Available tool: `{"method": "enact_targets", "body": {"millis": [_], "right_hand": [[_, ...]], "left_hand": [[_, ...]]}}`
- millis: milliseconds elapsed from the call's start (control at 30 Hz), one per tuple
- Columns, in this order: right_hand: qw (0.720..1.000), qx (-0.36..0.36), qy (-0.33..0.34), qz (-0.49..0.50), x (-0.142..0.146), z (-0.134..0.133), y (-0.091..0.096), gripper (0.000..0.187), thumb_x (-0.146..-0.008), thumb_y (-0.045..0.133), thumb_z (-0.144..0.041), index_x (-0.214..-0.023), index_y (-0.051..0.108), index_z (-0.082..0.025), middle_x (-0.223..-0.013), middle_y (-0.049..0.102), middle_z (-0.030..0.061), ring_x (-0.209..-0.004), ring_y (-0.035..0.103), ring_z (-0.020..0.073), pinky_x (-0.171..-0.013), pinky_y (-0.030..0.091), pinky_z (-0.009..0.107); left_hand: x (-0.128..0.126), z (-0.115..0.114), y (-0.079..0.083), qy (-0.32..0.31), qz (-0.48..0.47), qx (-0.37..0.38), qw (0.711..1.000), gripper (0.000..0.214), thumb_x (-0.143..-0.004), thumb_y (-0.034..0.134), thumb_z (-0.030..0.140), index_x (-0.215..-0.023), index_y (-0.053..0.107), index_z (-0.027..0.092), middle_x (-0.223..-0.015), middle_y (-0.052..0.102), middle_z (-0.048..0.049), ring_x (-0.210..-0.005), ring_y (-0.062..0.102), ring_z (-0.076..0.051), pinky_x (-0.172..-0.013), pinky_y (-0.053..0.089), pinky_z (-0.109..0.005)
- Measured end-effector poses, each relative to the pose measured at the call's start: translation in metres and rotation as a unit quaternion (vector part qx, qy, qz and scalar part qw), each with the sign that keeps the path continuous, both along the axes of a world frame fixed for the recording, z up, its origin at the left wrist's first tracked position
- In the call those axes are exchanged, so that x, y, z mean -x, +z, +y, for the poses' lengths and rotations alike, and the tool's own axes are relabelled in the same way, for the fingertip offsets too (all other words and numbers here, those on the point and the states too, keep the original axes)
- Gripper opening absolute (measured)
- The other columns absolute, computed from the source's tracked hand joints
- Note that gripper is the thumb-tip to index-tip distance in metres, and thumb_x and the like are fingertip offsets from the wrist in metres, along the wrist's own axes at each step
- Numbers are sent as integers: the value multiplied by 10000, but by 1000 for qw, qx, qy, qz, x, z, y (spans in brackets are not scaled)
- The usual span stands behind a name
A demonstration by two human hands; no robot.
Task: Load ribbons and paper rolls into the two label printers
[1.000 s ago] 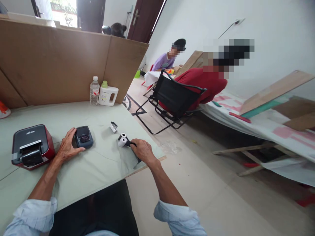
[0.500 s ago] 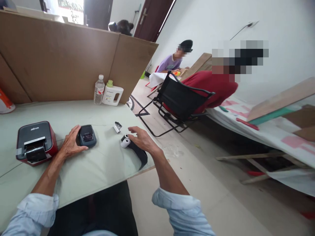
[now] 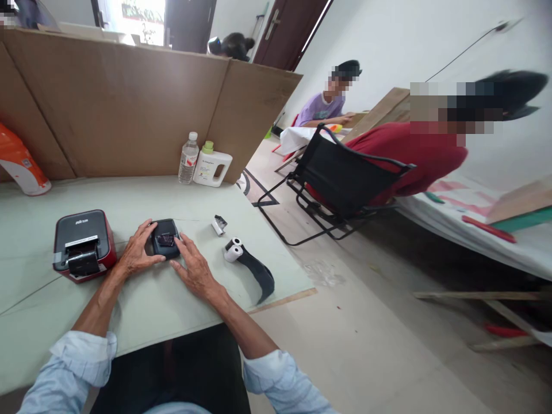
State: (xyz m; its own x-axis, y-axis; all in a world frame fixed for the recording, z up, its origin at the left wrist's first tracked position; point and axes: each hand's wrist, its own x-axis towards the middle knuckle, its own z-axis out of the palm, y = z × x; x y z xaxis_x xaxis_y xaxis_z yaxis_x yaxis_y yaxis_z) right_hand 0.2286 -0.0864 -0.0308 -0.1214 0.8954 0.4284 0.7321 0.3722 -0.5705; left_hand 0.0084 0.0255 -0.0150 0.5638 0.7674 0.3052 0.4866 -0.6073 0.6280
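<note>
Small device: the dark device (image 3: 165,244) is lying on the tabletop (image 3: 159,299) between the two hands, its glossy patch facing up.
Left hand: the left hand (image 3: 138,251) is curving partway closed round the device's left side, fingers at its far corner, thumb along its near edge.
Right hand: the right hand (image 3: 196,265) is bending loosely, fingertips meeting the device's right side; how firmly it is gripping, I cannot tell.
Printer: a red and black printer (image 3: 84,241) is crowding the left wrist, standing just beside it; a dark strip is curving out at its front.
Paper rolls: two small white rolls (image 3: 233,251) are resting to the right of the right hand, a black strip (image 3: 261,276) trailing from them toward the near right edge.
Silver piece: a small silver piece (image 3: 219,225) is lying beyond the rolls.
Cardboard: a tall cardboard screen (image 3: 150,109) is walling off the far side, partly hiding a person's head.
Clear bottle: the capped bottle (image 3: 188,161) is standing against the cardboard; its fill level is hard to tell.
White jug: the green-capped jug (image 3: 213,167) is standing beside it, its contents hidden.
Orange bottle: the orange bottle (image 3: 21,161) is leaning at the left, cut by the frame, its contents hidden.
Chair: a person in red is sitting in a black folding chair (image 3: 345,167) beyond the tabletop.
</note>
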Motion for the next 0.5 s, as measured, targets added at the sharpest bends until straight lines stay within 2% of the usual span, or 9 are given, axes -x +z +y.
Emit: {"method": "enact_targets", "body": {"millis": [200, 500], "right_hand": [[999, -35, -19, -29, 7, -9, -17, 580, -1036, 545, -259, -1602, 449, -176, -1663, 420, 201, -1539, 439, 324, -1230, 454, 553], [1000, -10, -10, 28, -3, 10, -10, 673, -1016, 613, -354, -1626, 401, -167, -1646, 434, 214, -1530, 445, 329, -1239, 444, 532]], "left_hand": [[3, -3, 2, -25, -13, -24, 999, 923, -748, 867, 510, -1542, 516, 195, -1701, 349, -216, -1576, 359, -412, -1273, 341, -596], [3, -1, -1, -6, -37, -28, 999, 994, -742, 871, 565, -1567, 460, 193, -1659, 414, -226, -1553, 407, -398, -1268, 355, -608]]}}
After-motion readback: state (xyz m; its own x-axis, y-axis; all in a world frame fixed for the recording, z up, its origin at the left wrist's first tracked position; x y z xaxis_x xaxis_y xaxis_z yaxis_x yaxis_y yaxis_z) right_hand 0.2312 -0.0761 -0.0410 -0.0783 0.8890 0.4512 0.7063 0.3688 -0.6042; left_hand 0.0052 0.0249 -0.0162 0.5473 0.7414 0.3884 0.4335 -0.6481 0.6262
